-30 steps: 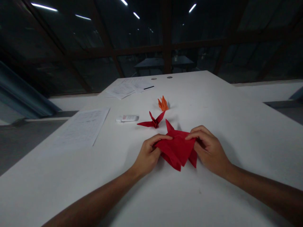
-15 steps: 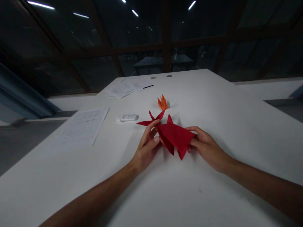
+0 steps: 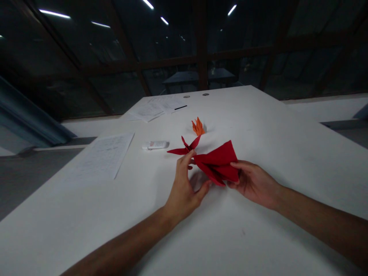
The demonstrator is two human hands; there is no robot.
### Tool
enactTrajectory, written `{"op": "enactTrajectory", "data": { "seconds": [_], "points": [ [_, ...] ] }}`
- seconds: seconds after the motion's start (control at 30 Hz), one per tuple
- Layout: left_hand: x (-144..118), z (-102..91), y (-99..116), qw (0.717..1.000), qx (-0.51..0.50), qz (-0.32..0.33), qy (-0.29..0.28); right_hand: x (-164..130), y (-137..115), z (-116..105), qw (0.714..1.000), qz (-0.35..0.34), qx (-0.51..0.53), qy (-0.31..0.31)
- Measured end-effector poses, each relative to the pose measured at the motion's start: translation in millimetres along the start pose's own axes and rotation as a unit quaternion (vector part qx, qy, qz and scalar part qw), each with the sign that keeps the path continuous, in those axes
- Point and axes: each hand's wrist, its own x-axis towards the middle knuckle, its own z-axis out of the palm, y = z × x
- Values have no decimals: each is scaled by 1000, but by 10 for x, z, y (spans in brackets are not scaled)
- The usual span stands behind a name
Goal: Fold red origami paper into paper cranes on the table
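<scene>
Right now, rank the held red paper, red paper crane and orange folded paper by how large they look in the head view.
Largest to smallest:
1. held red paper
2. red paper crane
3. orange folded paper, sitting farthest away, so its true size is unsure

Paper [image 3: 221, 160] sits between left hand [image 3: 184, 191] and right hand [image 3: 257, 184].
</scene>
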Motion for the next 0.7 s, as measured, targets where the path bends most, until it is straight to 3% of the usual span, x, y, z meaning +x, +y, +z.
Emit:
{"op": "enactTrajectory", "data": {
  "seconds": [0.3, 0.4, 0.53, 0.7],
  "points": [
    [-10, 0, -33, 999, -41, -16, 19, -168, 42, 153, 998, 12, 50, -30],
    [-15, -19, -56, 996, -75, -26, 40, -145, 48, 118, 999, -8, 32, -36],
    [15, -49, -78, 988, -115, -93, 53, -38, 19, 2, 999, -41, -2, -20],
    [42, -56, -94, 977, -185, -102, -15, 2, -13, -14, 999, -39, -13, -7]
  ]
}}
